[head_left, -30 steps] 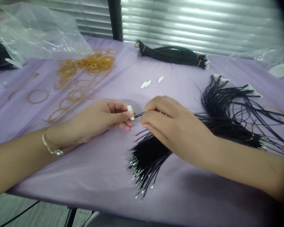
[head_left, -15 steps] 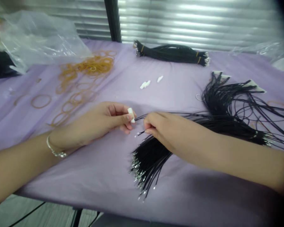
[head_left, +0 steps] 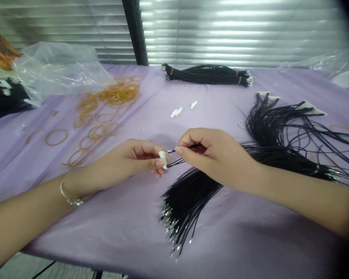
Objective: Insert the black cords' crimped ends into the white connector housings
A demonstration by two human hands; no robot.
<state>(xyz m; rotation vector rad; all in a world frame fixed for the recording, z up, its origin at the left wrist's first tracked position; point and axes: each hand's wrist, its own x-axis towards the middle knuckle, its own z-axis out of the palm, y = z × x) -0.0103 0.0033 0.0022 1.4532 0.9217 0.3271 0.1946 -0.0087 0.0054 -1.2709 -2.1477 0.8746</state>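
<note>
My left hand (head_left: pixel 125 164) pinches a small white plastic connector housing (head_left: pixel 163 159) between thumb and fingertips. My right hand (head_left: pixel 212 155) is shut on a thin black crimped wire (head_left: pixel 180 149), its metal-tipped end reaching the housing. A second black wire (head_left: pixel 174 163) also runs out from the housing's side. Just below my right hand, a large fan of loose black wires (head_left: pixel 189 205) spreads across the cloth, with silver terminals at its near ends. Part of that bunch is hidden beneath my right wrist.
A lilac cloth (head_left: pixel 110 221) covers the table. On it lie scattered orange rubber bands (head_left: pixel 104 112), a clear plastic bag (head_left: pixel 58 69), several white housings (head_left: pixel 176 112), a banded black wire bundle (head_left: pixel 209 75), and a tangled wire heap (head_left: pixel 279 135).
My right hand has risen from the loose wires to the white housing, with a wire between its fingers. My left hand still holds the housing. The whole view has tilted slightly upward.
</note>
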